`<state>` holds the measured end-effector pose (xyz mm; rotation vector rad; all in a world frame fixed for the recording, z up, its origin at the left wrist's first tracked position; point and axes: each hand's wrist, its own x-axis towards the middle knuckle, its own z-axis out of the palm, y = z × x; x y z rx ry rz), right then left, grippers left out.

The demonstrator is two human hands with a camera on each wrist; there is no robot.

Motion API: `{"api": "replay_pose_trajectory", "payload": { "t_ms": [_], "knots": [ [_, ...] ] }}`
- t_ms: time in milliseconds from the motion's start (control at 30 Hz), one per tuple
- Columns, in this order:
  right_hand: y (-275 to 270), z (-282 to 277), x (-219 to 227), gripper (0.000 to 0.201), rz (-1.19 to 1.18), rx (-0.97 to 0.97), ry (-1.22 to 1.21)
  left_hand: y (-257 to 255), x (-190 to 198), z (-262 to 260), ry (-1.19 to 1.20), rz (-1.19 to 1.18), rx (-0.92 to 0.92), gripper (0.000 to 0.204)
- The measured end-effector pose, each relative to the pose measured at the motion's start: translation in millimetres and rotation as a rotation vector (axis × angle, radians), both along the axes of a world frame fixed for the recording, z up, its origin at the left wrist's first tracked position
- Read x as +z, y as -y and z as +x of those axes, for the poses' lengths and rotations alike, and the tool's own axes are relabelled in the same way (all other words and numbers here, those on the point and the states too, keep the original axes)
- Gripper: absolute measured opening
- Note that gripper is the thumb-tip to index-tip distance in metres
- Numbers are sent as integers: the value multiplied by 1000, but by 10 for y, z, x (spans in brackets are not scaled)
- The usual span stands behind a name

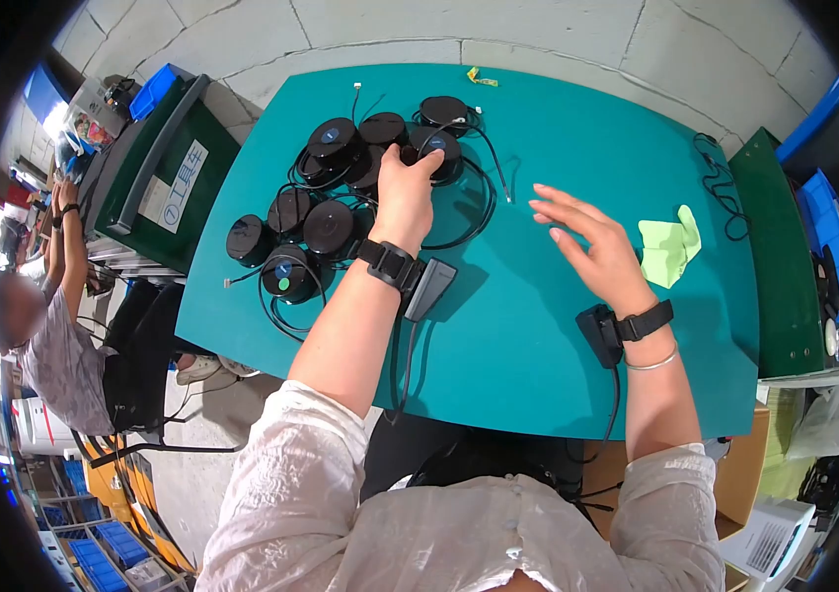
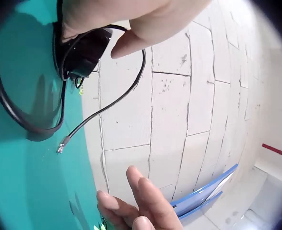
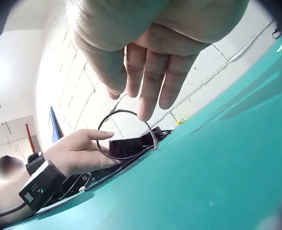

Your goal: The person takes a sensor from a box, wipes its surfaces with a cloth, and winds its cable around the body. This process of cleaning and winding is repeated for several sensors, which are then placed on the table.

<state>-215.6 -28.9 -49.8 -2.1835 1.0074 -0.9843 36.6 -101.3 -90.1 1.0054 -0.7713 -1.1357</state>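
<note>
My left hand (image 1: pixel 407 202) reaches into a cluster of round black devices with cables. Its fingers are at the near edge of one device (image 1: pixel 438 148), the thumb spread apart over it; the fingertips are partly hidden. In the left wrist view that dark device (image 2: pixel 87 55) shows under the hand, with a thin cable (image 2: pixel 110 106) looping out to a bare-looking end. My right hand (image 1: pixel 592 252) hovers over the table's right half, fingers extended, holding nothing. Seen from the right wrist, my left hand (image 3: pixel 76 152) is beside the black device (image 3: pixel 126 147).
A green crumpled paper (image 1: pixel 666 249) and a black cable (image 1: pixel 724 187) are on the teal table (image 1: pixel 538 365) at the right. A yellow scrap (image 1: pixel 481 76) sits at the back edge. Another person (image 1: pixel 64 365) is at the far left, near a dark green case (image 1: pixel 168 178).
</note>
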Motion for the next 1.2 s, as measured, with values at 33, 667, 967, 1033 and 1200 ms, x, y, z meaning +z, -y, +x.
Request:
{"api": "replay_pose_trajectory", "payload": {
  "t_ms": [33,667,967,1033,1200],
  "knots": [
    [3,-2,-7,33,-16,1,9,10,-4,-4,44,-26,8,71],
    [64,-65,-107,27,-13,-38,12,-196,273,-68,679,-158,247,69],
    [74,-242,110,24,44,-155,123,-119,280,134,230,-213,229,76],
    [58,-368,263,24,73,-234,222,-106,305,142,152,-245,256,76],
    [-399,-874,769,22,-89,-353,299,-133,312,95,313,-477,415,55]
  ]
}}
